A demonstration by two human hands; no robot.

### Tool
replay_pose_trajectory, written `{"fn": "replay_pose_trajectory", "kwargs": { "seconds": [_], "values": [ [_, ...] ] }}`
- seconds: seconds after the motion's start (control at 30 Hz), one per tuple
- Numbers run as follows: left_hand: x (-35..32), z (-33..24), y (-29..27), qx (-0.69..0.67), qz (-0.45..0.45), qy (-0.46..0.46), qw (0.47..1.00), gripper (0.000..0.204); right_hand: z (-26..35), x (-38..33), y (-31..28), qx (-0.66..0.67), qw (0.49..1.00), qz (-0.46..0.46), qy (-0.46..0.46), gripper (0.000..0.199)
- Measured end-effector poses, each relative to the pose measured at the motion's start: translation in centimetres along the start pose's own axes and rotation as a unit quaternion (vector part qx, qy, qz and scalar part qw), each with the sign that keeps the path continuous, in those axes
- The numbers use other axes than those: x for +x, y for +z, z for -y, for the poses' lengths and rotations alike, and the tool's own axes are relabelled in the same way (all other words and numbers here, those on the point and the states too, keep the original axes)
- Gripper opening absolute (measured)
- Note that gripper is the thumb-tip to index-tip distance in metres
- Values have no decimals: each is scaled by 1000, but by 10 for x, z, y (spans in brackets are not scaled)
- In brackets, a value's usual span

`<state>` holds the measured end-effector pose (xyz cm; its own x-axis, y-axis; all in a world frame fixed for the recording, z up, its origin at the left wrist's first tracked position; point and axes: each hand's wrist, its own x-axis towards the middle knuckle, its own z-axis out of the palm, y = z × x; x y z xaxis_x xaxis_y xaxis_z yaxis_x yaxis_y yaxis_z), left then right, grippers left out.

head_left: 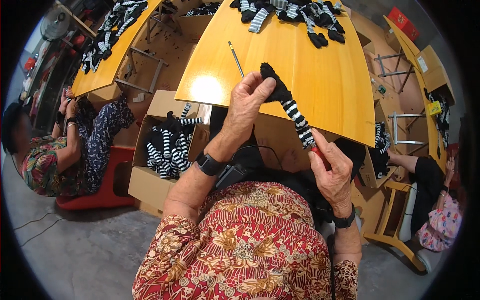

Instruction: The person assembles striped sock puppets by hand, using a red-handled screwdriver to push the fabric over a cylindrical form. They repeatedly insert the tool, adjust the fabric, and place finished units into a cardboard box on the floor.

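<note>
My left hand (248, 100) pinches the black end of a soft black-and-white striped plush limb (291, 107), held up over the near edge of the yellow wooden table (320, 80). My right hand (331, 167) grips the limb's lower striped end together with a small red-handled tool (320, 154). The limb runs slanting down from left hand to right hand. A thin dark rod (236, 58) lies on the table just beyond my left hand.
A pile of striped plush pieces (295, 12) lies at the table's far edge. A cardboard box (165, 145) with more striped pieces stands on the floor at left. A seated person (55, 150) works at left, another (435, 200) at right. A second table (112, 45) stands far left.
</note>
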<state>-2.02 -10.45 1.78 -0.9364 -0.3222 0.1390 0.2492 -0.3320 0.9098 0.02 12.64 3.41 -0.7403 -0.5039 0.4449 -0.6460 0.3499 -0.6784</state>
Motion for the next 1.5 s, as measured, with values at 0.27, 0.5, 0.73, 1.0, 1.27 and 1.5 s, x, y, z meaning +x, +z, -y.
{"fn": "replay_pose_trajectory", "kwargs": {
  "seconds": [0.27, 0.5, 0.73, 1.0, 1.27, 1.5],
  "values": [
    [5, -8, -5, -4, -22, 28, 999, 15, -4, -5, 5, 71, 997, -5, -10, 46],
    [6, 12, 12, 0, -10, 57, 998, 12, 10, -17, 17, 278, 932, -1, 231, 40],
    [15, -3, 2, 35, 32, -8, 999, 12, -6, 3, 10, 77, 996, -20, 32, 42],
    [14, -11, -9, -52, 6, -60, 997, 19, -2, -1, 8, 26, 1000, -8, -3, 48],
    [19, -3, -17, -98, -33, -21, 994, 11, -4, -7, 4, 5, 1000, 17, -20, 50],
    [15, -4, -4, -56, -15, -26, 998, 8, -3, -14, 4, 214, 962, 43, 165, 44]
  ]
}}
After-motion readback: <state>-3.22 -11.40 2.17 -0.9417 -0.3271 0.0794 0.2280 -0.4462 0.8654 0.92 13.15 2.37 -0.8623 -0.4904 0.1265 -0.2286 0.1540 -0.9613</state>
